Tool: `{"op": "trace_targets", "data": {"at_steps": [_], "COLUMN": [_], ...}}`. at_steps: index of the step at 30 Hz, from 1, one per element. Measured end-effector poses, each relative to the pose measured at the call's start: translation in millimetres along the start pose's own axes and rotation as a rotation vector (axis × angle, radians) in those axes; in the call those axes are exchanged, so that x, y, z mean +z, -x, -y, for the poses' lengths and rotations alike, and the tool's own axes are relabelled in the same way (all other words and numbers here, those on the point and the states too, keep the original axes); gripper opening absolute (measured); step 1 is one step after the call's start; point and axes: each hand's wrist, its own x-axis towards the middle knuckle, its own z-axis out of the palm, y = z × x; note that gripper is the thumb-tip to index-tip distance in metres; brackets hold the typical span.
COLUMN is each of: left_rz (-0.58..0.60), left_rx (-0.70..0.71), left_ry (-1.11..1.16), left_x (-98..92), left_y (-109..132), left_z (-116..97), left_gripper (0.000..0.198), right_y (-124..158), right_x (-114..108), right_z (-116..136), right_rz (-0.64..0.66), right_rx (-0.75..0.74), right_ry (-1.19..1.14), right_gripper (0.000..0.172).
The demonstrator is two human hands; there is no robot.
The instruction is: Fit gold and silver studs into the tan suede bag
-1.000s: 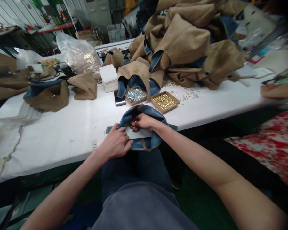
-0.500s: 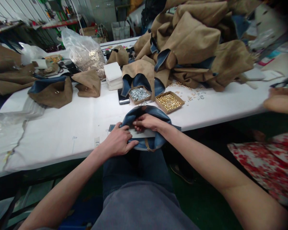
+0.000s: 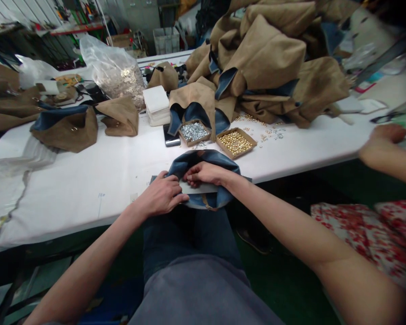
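A bag with its blue inner side showing (image 3: 219,158) lies open at the front edge of the table. My left hand (image 3: 164,194) grips the bag's left rim, with its fingers closed over the edge and its thumb along the near side. Inside the opening, my right hand (image 3: 201,175) is closed in a pinch above a pale flat board (image 3: 206,188). Whatever lies between its fingertips is too small to make out. Just behind the bag are a cardboard tray (image 3: 246,152) of gold studs and another cardboard tray (image 3: 191,143) of silver metal pieces.
Brown bags (image 3: 267,54) are heaped at the back right. White squares (image 3: 156,101) are stacked beside a phone (image 3: 171,136); a clear plastic sack (image 3: 117,74) of small pieces stands behind. Loose studs (image 3: 265,135) lie scattered. Another person's arm (image 3: 389,153) reaches in at right.
The view has shifted slightly, so everything sits a little further left. Both hands keep their places on and in the bag; the right fingertips have moved only slightly. The other person's arm has moved left.
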Motion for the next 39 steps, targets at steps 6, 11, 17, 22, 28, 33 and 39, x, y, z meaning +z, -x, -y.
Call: {"op": "trace_targets", "data": {"at_steps": [6, 11, 17, 22, 28, 33, 39], "left_rz": [0.014, 0.006, -0.006, -0.007, -0.050, -0.179, -0.195], "left_rx": [0.025, 0.021, 0.039, 0.058, 0.054, 0.009, 0.008], "left_ry": [-0.018, -0.013, 0.036, 0.051, 0.037, 0.016, -0.030], "left_x": [1.8, 6.8, 11.1, 15.1, 18.9, 25.2, 29.2], "left_y": [-8, -6, -1, -2, 1, 7, 5], "left_z": [0, -3, 1, 4, 6, 7, 5], "left_gripper": [0.053, 0.046, 0.037, 0.040, 0.035, 0.031, 0.026], "right_y": [1, 7, 5, -4, -8, -9, -15], "right_x": [4, 10, 9, 5, 10, 11, 13], "right_z": [-1, 3, -3, -20, -11, 1, 0], "right_rz": [-0.005, -0.083, -0.091, -0.025, -0.025, -0.023, -0.071], "right_rx": [-0.048, -0.194, -0.290, -0.365, -0.258, -0.201, -0.141], "right_ry": [0.099, 0.346, 0.497, 0.622, 0.668, 0.642, 0.637], "right_gripper": [0.010, 0.010, 0.014, 0.013, 0.015, 0.012, 0.016]}}
